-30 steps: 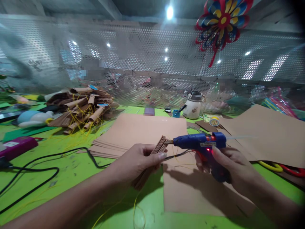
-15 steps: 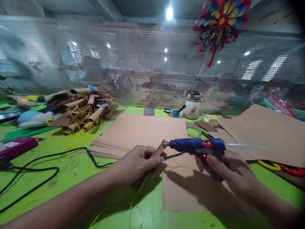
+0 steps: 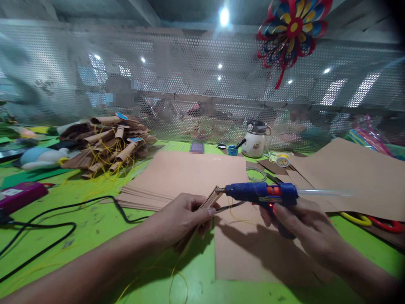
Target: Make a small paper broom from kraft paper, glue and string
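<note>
My left hand (image 3: 180, 217) is closed round a folded, pleated strip of brown paper (image 3: 209, 202), held up above the green table (image 3: 91, 228). My right hand (image 3: 297, 221) grips a blue hot glue gun (image 3: 262, 193) with a lit red lamp and a clear glue stick (image 3: 322, 192) sticking out of its back. The gun's nozzle touches the top end of the pleated paper. A thin yellow string (image 3: 236, 214) hangs under the gun. Both hands hover over a loose brown sheet (image 3: 249, 253).
A stack of brown sheets (image 3: 186, 173) lies behind the hands, more brown paper (image 3: 348, 173) at right. A heap of rolled brown pieces with yellow strings (image 3: 110, 141) sits at back left. Black cable (image 3: 63, 219), a white jar (image 3: 256, 143), scissors (image 3: 376, 221) and a hanging paper pinwheel (image 3: 291, 25) are around.
The glue gun has tilted flatter and dropped slightly, its nozzle staying at the end of the pleated paper. My left hand has barely shifted.
</note>
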A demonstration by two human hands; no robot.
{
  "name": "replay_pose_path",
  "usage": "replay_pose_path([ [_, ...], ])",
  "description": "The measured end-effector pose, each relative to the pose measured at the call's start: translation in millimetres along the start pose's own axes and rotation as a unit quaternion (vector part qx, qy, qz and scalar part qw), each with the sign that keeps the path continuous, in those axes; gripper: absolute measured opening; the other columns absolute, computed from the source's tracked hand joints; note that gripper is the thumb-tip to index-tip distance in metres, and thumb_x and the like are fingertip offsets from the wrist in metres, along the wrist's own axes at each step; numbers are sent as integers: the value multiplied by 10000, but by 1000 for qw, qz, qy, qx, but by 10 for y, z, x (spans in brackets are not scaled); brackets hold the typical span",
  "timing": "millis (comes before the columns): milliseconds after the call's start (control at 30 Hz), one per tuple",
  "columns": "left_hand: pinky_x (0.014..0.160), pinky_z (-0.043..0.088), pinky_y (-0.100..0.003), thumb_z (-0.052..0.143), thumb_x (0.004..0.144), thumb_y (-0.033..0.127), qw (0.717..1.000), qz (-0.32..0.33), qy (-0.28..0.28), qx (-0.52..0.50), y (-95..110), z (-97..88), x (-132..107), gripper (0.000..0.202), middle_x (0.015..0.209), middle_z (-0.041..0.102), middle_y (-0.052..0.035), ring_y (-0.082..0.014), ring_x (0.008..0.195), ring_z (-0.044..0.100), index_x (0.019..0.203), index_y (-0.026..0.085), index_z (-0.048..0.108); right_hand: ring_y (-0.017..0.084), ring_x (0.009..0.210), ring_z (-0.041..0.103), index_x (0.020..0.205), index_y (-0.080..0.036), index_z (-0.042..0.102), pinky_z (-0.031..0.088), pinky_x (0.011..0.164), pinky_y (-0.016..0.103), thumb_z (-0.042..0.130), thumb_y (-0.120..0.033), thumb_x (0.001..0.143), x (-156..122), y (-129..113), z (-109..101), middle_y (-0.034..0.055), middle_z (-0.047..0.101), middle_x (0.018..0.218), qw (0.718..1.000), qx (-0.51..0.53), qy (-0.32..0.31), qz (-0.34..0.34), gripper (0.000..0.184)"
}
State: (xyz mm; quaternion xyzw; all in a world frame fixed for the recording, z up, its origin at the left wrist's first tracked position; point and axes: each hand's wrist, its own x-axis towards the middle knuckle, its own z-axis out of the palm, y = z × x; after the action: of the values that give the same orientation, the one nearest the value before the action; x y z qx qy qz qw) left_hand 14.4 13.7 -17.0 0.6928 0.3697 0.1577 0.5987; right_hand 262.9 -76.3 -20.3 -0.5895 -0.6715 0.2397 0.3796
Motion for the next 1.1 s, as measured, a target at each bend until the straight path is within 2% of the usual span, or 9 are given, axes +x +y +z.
replay_pose_path([
  [200, 539, 329, -249, 582, 824, 474, 1000, -1, 8, -12, 13, 29, -14, 341, 657, 552, -10, -102, 560, 484, 734, 146, 573, 139, 563, 448, 722, -187, 623, 368, 505, 268, 443, -520, 934, -6, -16, 8, 23, 526, 640, 1000, 2, 6, 2, 433],
  [333, 533, 315, -251, 568, 838, 477, 1000, 0, 7, -11, -4, 32, -11, 349, 655, 545, -11, -98, 550, 466, 730, 145, 573, 153, 588, 470, 710, -184, 633, 367, 500, 273, 481, -540, 909, -10, -13, 8, 41, 560, 668, 1000, -11, 25, 3, 435],
  [500, 532, 317, -248, 553, 843, 521, 1000, 3, -1, -2, -7, 15, -6, 393, 673, 553, -8, -104, 557, 476, 840, 133, 619, 145, 565, 452, 708, -182, 624, 361, 505, 272, 447, -526, 930, -8, -30, -9, 29, 530, 636, 1000, 0, 13, 5, 445],
  [767, 561, 371, -267, 562, 831, 508, 1000, -3, -4, -31, -3, -6, 2, 444, 685, 559, -14, -114, 556, 496, 1029, 117, 633, 155, 584, 454, 716, -188, 618, 356, 531, 281, 440, -532, 932, -18, -10, -35, 32, 541, 646, 999, -30, 19, -2, 443],
  [967, 558, 359, -270, 562, 817, 533, 999, -8, -5, -47, -16, -12, 12, 481, 697, 564, -15, -119, 561, 503, 1056, 121, 627, 169, 606, 482, 730, -188, 648, 367, 523, 282, 444, -546, 926, -26, 6, -31, 57, 591, 692, 999, -50, 17, -3, 456],
  [1100, 565, 360, -270, 569, 819, 527, 999, -4, -5, -43, -16, -10, 9, 452, 693, 563, -14, -119, 563, 498, 1019, 128, 637, 164, 598, 485, 706, -186, 634, 381, 531, 281, 439, -544, 929, -21, 6, -27, 52, 590, 685, 999, -29, 24, -6, 465],
])
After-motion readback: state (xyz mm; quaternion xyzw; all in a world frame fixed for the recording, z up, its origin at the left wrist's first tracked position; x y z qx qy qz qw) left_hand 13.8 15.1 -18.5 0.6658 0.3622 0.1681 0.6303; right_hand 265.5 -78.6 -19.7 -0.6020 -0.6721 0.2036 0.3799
